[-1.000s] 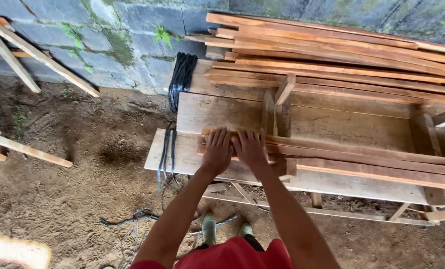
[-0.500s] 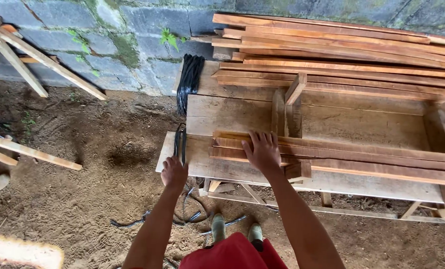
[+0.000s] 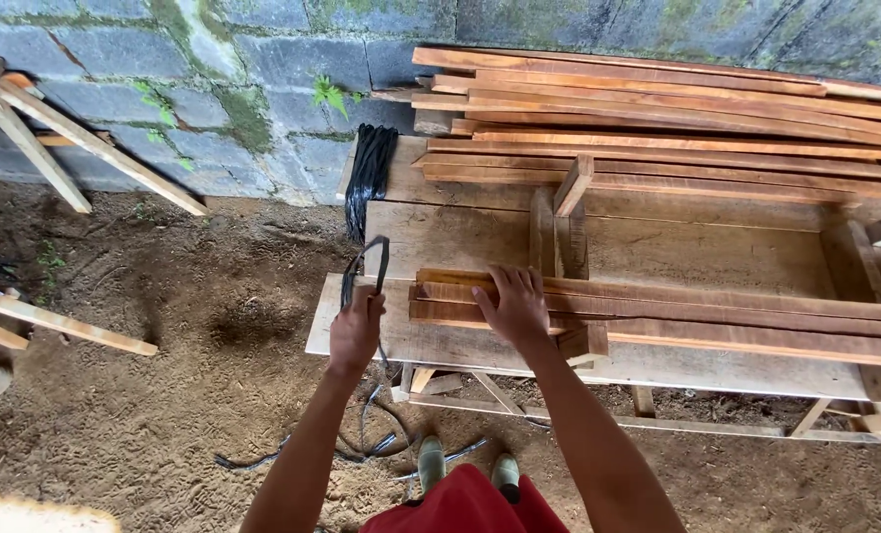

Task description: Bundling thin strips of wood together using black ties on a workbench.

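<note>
Head view: looking down on a plank workbench [image 3: 480, 347] standing on bare dirt in front of a mossy block wall [image 3: 214, 79]. Right hand [image 3: 513, 304] pressed flat, fingers spread wide, on the near end of a small bundle of reddish wooden slats [image 3: 717, 316] lying lengthwise along the front of the bench; probably pinning them so the ends stay squared up and nothing slides. Left hand [image 3: 356, 331] closed in a fist around a black strap [image 3: 369, 265], lifted so that a loop of it arches above the bench's left edge, just beside the slat ends but apart from them; the rest hanging off the edge toward the ground. More black straps [image 3: 369, 176] draped in a thick bunch over the far left corner of the bench, against the wall. Behind the held slats, a short upright wooden block [image 3: 556, 232] and a slanted offcut [image 3: 573, 184], then a deep stack of long slats [image 3: 677, 109] leaned along the wall. Under the bench, cross-braces and loose scraps; on the dirt, tangled strap ends [image 3: 362, 444] close to two green boot toes [image 3: 465, 464]. At far left, pale timber battens [image 3: 75, 138] propped at angles, well apart from the hands. Between the strap loop and the bundle, only bare bench top; the upright block close behind the right hand's fingertips.
</note>
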